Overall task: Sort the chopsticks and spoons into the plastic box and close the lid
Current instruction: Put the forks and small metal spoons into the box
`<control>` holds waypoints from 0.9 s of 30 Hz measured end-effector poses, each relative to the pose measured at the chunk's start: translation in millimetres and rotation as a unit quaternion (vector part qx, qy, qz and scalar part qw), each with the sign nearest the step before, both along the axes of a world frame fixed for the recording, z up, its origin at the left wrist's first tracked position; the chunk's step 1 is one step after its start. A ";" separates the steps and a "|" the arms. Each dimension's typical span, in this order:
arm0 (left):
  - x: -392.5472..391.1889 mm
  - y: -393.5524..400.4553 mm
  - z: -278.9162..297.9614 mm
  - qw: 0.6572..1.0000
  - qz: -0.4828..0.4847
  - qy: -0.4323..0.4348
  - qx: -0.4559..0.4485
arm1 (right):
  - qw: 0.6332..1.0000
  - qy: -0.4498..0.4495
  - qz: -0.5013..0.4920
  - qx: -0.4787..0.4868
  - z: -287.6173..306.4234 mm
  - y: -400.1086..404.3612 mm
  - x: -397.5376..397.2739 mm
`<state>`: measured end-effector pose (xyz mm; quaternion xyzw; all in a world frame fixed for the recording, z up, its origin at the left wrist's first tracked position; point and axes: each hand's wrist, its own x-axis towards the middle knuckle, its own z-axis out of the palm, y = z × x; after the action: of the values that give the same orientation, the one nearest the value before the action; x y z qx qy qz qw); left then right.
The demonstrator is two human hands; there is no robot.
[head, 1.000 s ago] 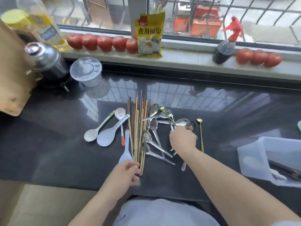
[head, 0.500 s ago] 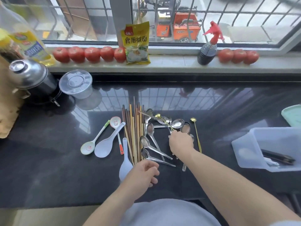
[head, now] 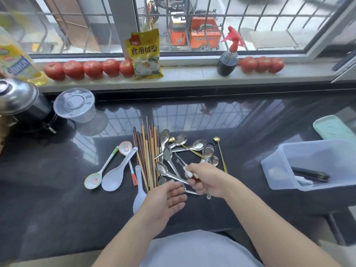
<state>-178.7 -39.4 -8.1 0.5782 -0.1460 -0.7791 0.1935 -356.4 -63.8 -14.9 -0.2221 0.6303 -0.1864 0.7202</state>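
Mostly unsorted so far: only a few dark pieces and something white lying in the plastic box (head: 285, 170), well off to the right, with the mint lid (head: 331, 128) parked just behind it.

Pinching a small white-handled utensil (head: 187, 171) in the right hand (head: 206, 180), fingers curled round the handle, just above the metal spoons (head: 198, 145). Can't tell whether fork or spoon. Holding the left hand (head: 165, 199) flat, palm up, fingers relaxed, nothing in it, just beside the right one and near the close ends of the chopsticks (head: 148, 151).

Risks, judged from here:
- Could snag. Pointing the metal end back into a pile of crossed handles; pulling sideways likely to rake a spoon or the thin gold spoon (head: 221, 153) across the glossy counter (head: 57, 189).
- Could drop on a hand-off to the left palm: slick thin handle, flat hand, close to the counter edge, so straight to the floor.
- Could scatter the chopsticks if brushed by the left wrist; round, loose, prone to rolling.
- Could shove or tip the box if loaded hard: light plastic, looks tilted, seating unclear.
- Could jam the lid later if long pieces go in crosswise.
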 end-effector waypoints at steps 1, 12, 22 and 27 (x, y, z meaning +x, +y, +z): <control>-5.0 -2.4 1.0 1.000 0.005 0.004 -0.003 | 1.000 -0.013 0.000 -0.005 2.5 6.5 8.3; -18.8 -5.7 1.8 0.998 0.056 -0.022 -0.031 | 0.982 0.136 0.058 -0.119 18.9 49.9 4.5; -73.7 15.1 9.4 0.998 0.025 0.016 -0.058 | 0.909 0.383 -0.017 -0.167 103.9 105.2 -262.6; -154.5 37.3 4.9 0.997 0.023 -0.007 -0.079 | 0.825 0.498 0.254 -0.084 71.2 84.6 -387.3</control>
<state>-333.2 -2.1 -3.2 0.5698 -0.1957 -0.7562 0.2553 -743.7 20.8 56.3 -0.4969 0.8063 0.0871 0.3090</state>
